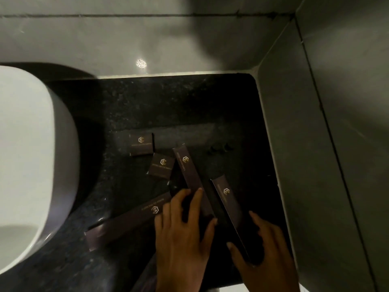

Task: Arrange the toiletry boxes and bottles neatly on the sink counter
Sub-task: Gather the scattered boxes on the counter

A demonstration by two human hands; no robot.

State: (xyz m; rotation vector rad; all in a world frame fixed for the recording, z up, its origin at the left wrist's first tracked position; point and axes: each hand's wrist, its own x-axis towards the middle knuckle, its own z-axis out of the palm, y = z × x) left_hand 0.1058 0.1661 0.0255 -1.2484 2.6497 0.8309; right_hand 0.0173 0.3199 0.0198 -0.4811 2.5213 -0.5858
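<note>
Several dark purple toiletry boxes with gold logos lie scattered on the black speckled counter (172, 102). Two small boxes sit side by side, one (141, 143) behind the other (161, 166). A long box (126, 222) lies slanted at the front left. My left hand (181, 232) is closed around the near end of a second long box (189, 171). My right hand (263, 256) grips the near end of a third long box (228, 203), which points away from me. No bottles can be made out in the dim light.
A white basin (27, 161) fills the left side. Grey tiled walls close the back (168, 39) and the right side (315, 144). A small dark object (219, 149) lies on the counter behind the boxes.
</note>
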